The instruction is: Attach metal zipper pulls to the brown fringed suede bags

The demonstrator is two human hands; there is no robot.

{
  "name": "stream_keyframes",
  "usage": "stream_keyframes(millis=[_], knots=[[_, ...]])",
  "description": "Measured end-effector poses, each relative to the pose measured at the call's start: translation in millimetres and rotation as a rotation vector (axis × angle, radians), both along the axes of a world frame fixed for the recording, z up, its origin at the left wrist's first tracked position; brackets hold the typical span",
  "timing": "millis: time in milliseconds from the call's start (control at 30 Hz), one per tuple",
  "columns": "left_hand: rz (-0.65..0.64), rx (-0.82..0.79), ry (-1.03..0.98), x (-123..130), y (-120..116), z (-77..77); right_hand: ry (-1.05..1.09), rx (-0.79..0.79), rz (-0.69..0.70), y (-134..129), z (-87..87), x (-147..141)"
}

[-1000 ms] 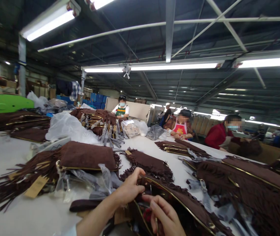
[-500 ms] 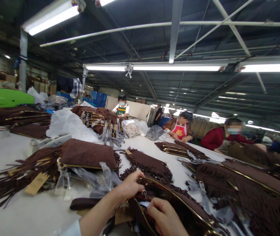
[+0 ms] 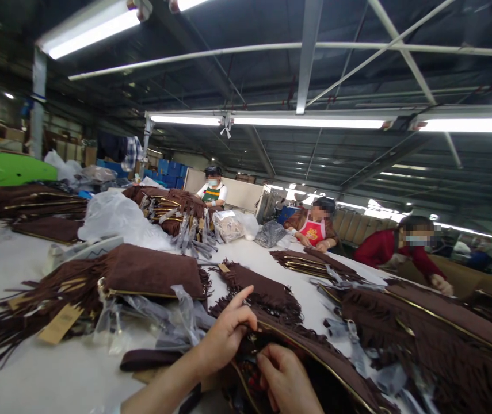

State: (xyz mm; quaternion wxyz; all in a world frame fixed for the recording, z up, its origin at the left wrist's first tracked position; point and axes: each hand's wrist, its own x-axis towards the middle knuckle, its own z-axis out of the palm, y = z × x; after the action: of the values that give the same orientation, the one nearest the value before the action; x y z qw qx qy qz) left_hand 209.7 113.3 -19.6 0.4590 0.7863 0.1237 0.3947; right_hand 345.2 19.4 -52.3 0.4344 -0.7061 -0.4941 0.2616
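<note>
A dark brown fringed bag (image 3: 336,365) lies in front of me with its gold zip open. My left hand (image 3: 226,330) is at the bag's far end. Its index finger points up while the thumb and other fingers are bent against the zip edge, gripping it. Inside the mouth of the bag is my right hand (image 3: 289,376), its thumb and index finger pinched together; whatever they hold is hidden. Small metal hardware (image 3: 253,345) shows between my hands. A dark strap (image 3: 151,359) lies left of the bag.
Fringed brown bags lie around, one at left (image 3: 155,267) with a paper tag (image 3: 61,323), another beyond my hands (image 3: 263,287), more at right (image 3: 435,328). Clear plastic (image 3: 114,218) and a bag pile (image 3: 170,204) stand farther back. Several co-workers, one in red (image 3: 377,244), are across the table (image 3: 21,379).
My left index finger has lifted off the bag's edge. The white piece by my right fingertips is out of sight. The co-worker in red has reached an arm towards the table.
</note>
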Motion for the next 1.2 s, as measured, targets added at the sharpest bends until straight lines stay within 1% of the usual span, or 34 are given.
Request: stream_keyframes(millis=[133,200,267,367,500,567,633,767,867,933,967,1033,1100,1133,1167,1200], knots=[[-0.047,-0.169,-0.117,1,0,-1.5,-0.022,0.009,-0.004,0,1.5,1],[-0.071,-0.157,-0.157,2,1,-3.2,-0.026,0.013,0.003,0,1.8,1],[-0.068,-0.069,-0.136,3,3,-4.0,-0.025,0.017,0.008,-1,1.6,0],[-0.043,0.101,-0.034,-1,6,-0.9,-0.021,0.023,0.016,-1,1.4,-2],[-0.025,0.444,0.133,-11,8,6.8,-0.036,0.031,0.020,-1,1.8,-2],[0.003,0.615,0.229,-12,8,7.6,-0.049,0.025,0.022,-1,1.4,-1],[0.055,0.742,0.319,-11,9,5.6,-0.065,0.015,0.017,-1,0.0,-1],[0.160,0.912,0.469,0,8,0.4,-0.117,0.020,0.003,1,-2.6,-4],[0.173,0.953,0.543,3,6,5.0,-0.192,0.049,0.020,-5,1.3,-4],[0.157,0.926,0.544,1,2,16.3,-0.268,0.097,0.032,-15,8.1,-1],[0.154,0.913,0.535,-2,-2,24.8,-0.352,0.142,0.021,-22,12.7,2],[0.175,0.913,0.532,-10,-12,47.2,-0.619,0.286,-0.018,-36,24.3,8],[0.217,0.933,0.561,-17,-27,73.8,-0.922,0.464,-0.044,-48,38.0,12],[0.231,0.921,0.573,-21,-35,87.0,-1.030,0.540,-0.053,-52,45.2,13],[0.238,0.876,0.568,-23,-43,98.9,-1.088,0.595,-0.064,-54,52.2,12],[0.231,0.795,0.543,-24,-51,108.5,-1.112,0.636,-0.082,-55,58.5,11]])
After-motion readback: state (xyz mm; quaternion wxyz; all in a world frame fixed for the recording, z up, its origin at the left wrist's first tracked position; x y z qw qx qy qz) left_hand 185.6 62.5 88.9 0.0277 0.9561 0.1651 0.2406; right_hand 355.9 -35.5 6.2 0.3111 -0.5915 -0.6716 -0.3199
